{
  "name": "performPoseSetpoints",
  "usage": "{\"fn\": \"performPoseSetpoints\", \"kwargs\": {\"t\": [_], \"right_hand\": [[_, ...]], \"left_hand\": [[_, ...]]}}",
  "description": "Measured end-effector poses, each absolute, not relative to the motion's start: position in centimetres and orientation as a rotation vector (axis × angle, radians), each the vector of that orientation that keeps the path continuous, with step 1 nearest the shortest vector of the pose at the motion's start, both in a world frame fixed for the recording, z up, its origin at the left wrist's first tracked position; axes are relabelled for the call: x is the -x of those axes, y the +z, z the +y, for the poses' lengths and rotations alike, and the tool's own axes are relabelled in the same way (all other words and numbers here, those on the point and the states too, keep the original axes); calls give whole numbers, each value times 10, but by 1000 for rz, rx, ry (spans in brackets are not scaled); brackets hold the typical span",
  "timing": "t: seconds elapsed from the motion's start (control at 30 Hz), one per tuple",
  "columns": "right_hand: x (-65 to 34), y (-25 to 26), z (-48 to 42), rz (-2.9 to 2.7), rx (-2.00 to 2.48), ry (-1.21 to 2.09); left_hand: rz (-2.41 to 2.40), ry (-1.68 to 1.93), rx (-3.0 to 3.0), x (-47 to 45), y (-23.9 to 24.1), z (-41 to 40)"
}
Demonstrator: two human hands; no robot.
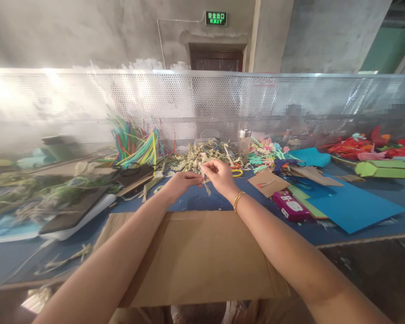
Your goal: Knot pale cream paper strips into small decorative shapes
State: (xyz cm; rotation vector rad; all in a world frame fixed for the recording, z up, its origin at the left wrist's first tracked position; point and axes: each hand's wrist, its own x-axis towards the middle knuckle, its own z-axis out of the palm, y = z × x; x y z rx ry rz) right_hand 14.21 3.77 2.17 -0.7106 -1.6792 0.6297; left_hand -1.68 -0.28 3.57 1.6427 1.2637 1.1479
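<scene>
Both hands meet over the blue tabletop, just beyond the cardboard sheet [209,256]. My left hand [182,185] is closed in a pinch, fingertips together on a small pale strip [207,188]. From the right, my right hand [220,174] pinches the same strip; one end sticks up above the fingers and another hangs below. Whether the strip is paper, cloth or dried leaf, I cannot tell. Right behind the hands lies a heap of dry greenish strips [192,155], and yellow-handled scissors [237,173] show beside my right hand.
A bundle of coloured pipe cleaners [135,144] stands at the left, with a dark flat case [77,209] nearer. To the right are a purple box [290,206], a blue sheet [351,202] and a green folded piece [384,169]. A perforated metal screen [175,99] closes the back.
</scene>
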Motion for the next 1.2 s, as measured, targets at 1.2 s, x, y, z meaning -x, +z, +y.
{"fn": "performPoseSetpoints", "kwargs": {"t": [1.2], "right_hand": [[-151,27,37,-1665,812,192]], "left_hand": [[874,1493,-1020,6,24,7]]}}
